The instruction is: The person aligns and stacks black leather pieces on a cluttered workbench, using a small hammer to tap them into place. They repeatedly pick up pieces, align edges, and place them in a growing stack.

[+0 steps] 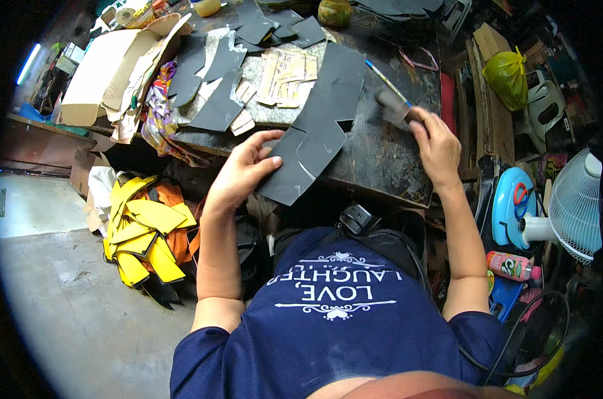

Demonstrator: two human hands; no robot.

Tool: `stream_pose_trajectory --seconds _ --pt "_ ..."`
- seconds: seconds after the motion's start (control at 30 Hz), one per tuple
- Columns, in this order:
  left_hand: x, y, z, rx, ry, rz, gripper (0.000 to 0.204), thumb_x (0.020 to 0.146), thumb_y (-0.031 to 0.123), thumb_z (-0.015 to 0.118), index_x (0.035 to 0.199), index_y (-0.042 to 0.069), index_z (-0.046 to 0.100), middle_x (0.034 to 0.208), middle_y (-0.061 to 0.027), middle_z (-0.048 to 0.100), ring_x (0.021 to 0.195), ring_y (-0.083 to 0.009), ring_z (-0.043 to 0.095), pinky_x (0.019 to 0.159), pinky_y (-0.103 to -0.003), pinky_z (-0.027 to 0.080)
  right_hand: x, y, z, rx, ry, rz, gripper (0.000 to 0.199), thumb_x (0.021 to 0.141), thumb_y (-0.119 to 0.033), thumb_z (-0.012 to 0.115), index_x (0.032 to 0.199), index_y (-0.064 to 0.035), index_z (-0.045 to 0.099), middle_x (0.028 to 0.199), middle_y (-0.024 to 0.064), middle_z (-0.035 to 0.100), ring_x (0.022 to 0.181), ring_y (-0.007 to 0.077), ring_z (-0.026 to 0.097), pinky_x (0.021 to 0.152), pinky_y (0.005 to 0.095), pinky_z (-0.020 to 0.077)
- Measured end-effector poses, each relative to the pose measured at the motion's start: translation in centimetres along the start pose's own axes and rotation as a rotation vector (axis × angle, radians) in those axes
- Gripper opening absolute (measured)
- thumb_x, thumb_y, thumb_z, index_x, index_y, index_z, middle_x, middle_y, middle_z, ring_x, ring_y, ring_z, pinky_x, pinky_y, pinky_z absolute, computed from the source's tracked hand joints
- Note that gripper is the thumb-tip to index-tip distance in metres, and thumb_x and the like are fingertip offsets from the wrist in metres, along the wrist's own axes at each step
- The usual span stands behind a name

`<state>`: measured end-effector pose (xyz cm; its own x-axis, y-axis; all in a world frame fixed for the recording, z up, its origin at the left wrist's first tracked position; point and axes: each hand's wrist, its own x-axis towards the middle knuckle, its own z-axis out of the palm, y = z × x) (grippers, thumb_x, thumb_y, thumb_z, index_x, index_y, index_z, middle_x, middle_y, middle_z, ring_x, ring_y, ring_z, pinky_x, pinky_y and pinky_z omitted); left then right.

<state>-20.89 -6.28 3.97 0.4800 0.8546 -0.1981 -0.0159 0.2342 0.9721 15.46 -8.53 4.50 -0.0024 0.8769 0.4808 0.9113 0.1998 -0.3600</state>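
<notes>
My left hand (243,171) presses flat on the near corner of a large dark cut-out sheet (324,110), shaped like a shoe upper, lying on the black worktable (381,159). To the right, my right hand (436,141) is closed around a small brush (394,105), whose head blurs just above the sheet's right edge. A thin blue pen (384,78) lies on the table just beyond the brush.
More dark cut pieces (211,86) and tan paper patterns (285,76) cover the far table. Cardboard (108,66) sits far left. Yellow pieces (145,229) lie on the floor at left. A white fan (571,206), a blue object and a bottle stand at right.
</notes>
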Motion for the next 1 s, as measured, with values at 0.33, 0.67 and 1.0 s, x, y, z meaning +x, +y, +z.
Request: stream_pose_trajectory --seconds 0.33,0.67,1.0 --pt "-3.4 0.5 -0.6 -0.046 0.094 -0.042 0.048 0.089 0.000 0.061 0.136 -0.005 0.050 0.112 -0.0112 0.067 0.096 -0.0102 0.063 0.085 -0.024 0.051 3.4 -2.9 -0.8 0.114 0.111 -0.066 0.029 0.095 -0.030 0.063 0.120 -0.0180 0.069 0.109 0.0092 0.072 0.093 0.0275 0.071 0.075 0.0342 0.0549" --pt "-2.3 0.4 0.0 -0.054 0.056 0.065 0.054 0.086 0.005 0.067 0.138 -0.002 0.051 0.115 -0.0069 0.065 0.096 -0.0095 0.061 0.086 -0.024 0.050 1.2 -1.3 0.5 0.230 0.042 0.166 0.031 0.096 -0.024 0.064 0.123 -0.0119 0.067 0.115 0.0123 0.071 0.103 0.0271 0.070 0.087 0.0332 0.0522" --pt "-1.6 0.2 0.2 -0.065 0.075 0.057 0.054 0.086 0.007 0.067 0.138 -0.003 0.051 0.119 -0.0088 0.065 0.100 -0.0107 0.061 0.091 -0.024 0.049 0.2 -0.7 0.8 0.307 0.031 0.221 0.031 0.097 -0.022 0.064 0.124 -0.0078 0.066 0.113 0.0156 0.071 0.102 0.0267 0.070 0.087 0.0327 0.0515"
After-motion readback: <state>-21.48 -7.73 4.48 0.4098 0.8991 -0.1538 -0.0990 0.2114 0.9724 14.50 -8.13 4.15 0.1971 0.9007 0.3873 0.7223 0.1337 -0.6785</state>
